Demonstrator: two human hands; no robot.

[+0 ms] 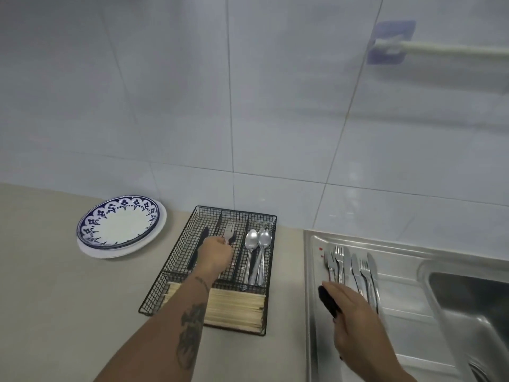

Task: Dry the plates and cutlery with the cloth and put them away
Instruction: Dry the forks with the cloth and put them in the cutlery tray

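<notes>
A person's left hand (217, 253) lowers a fork (228, 232) into the middle compartment of a black wire cutlery tray (170, 253) on the desk (55, 299), fingers curled round the handle, tines pointing toward the tiled wall (192, 92). The right hand (349, 307) reaches over the steel draining board (399, 299) beside the sink (468, 304), its fingers nearly straight, with a dark object (329, 300) against the palm side; whether that grip is closed round it cannot be told. No cloth can be identified with certainty.

To finish this step well, the fork looks best laid flat along the compartment's length and released only once it rests on the mesh, so it neither snags the wire nor tips over the divider. A knife (199, 246) lies in the left compartment, two spoons (257, 244) in the right one, and a layer of pale wooden sticks (234, 307) fills the near section.

More forks and knives (352, 268) wait in a row on the draining board, just ahead of the right hand, so the task appears partly done. Stacked plates (121, 230), the top one blue-patterned, sit on the desk left of the tray. Small red specks (320, 248) mark the board's far corner. A white rail (440, 49) on a blue mount crosses the wall at upper right. The left forearm (190, 326) crosses over the tray's near section
</notes>
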